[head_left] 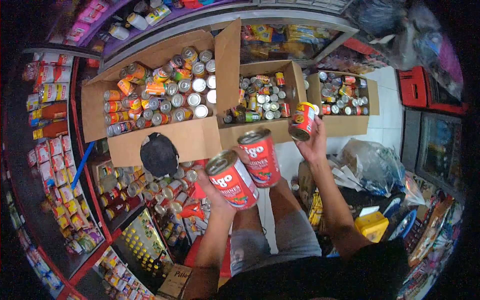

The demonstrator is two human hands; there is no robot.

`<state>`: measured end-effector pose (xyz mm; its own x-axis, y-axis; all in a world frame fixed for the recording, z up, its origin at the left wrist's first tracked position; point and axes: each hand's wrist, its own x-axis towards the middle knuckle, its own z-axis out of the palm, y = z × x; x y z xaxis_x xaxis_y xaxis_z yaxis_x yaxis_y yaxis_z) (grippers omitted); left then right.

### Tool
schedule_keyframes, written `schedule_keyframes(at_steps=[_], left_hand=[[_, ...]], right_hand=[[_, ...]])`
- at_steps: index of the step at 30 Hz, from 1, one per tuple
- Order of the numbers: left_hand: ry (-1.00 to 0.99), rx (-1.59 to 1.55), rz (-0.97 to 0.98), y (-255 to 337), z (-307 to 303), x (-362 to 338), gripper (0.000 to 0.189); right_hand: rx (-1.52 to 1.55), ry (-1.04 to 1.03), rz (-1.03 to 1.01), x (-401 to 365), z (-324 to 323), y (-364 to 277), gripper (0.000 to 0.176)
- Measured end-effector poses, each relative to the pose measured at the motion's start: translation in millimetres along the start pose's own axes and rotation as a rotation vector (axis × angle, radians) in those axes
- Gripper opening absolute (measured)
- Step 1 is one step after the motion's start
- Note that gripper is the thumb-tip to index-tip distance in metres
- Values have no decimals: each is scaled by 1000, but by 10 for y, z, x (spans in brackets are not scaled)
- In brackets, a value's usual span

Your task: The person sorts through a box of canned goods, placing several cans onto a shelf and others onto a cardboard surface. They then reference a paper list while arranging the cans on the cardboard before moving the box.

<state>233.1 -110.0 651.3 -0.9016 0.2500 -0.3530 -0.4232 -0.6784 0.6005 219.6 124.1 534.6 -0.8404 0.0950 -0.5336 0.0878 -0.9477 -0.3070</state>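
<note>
Two large red sardine cans are in my left hand [214, 194], whose fingers are partly hidden behind them. The nearer sardine can [233, 183] tilts left, and the second can [262, 159] sits against it on the right. My right hand [317, 144] is closed around a smaller red can [303, 122] with a yellow rim, held tilted in front of the boxes. Beyond my hands, a large open cardboard box [165, 131] holds many cans lying and standing. A middle box [260, 131] and a smaller right box [345, 121] also hold small cans.
Shelves of packets and cans [55, 180] line the left side. A round black object [159, 154] rests against the large box's front flap. Loose cans [172, 192] are piled below it. At right are a plastic bag [372, 165] and a yellow container [371, 226].
</note>
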Motion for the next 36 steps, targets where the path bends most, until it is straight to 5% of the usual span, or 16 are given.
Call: schedule_keyframes(at_steps=[2,6,12,15,16,20,22,25,28,30,31,35,36], left_hand=[[150,-102,28,91,229,-126,73],[25,-124,203,354,551,-468,82],[97,-266,434,616,822,-1247,65],[302,-376,497,701,881,-1816,54],[473,-399,514,662,751,-1967,52],[239,-494,586,825,749,-2842,55],[449,-498,610,835,1053,-3284,59],[380,-526,844,757,665,-4027,67],[336,-456,1009,550,529,-4837,67],[531,-595,1113,619,548,-5407,64],[326,-585,1145,504,420,-5666,60],[512,-714,1387,181,241,-6483,71],[424,-734,1450,142,235,-6637,73]], right_hand=[[-47,-163,145,-184,232,-40,47],[-107,-285,215,-661,921,-139,48],[-197,-564,356,-1313,1725,-241,50],[-192,-642,518,-1550,1882,-85,52],[-277,-665,543,-1646,1923,35,53],[-546,-840,634,-2335,2293,697,40],[-602,-899,780,-2719,2426,794,40],[-626,-1054,698,-3408,2432,1513,46],[-611,-1229,1012,-3837,2261,1989,44],[-683,-1236,1019,-4489,2264,2344,49],[-703,-1281,1112,-4758,2254,2460,51],[-760,-1395,1215,-5757,2005,2972,56],[-787,-1440,1208,-5932,2033,3073,55]])
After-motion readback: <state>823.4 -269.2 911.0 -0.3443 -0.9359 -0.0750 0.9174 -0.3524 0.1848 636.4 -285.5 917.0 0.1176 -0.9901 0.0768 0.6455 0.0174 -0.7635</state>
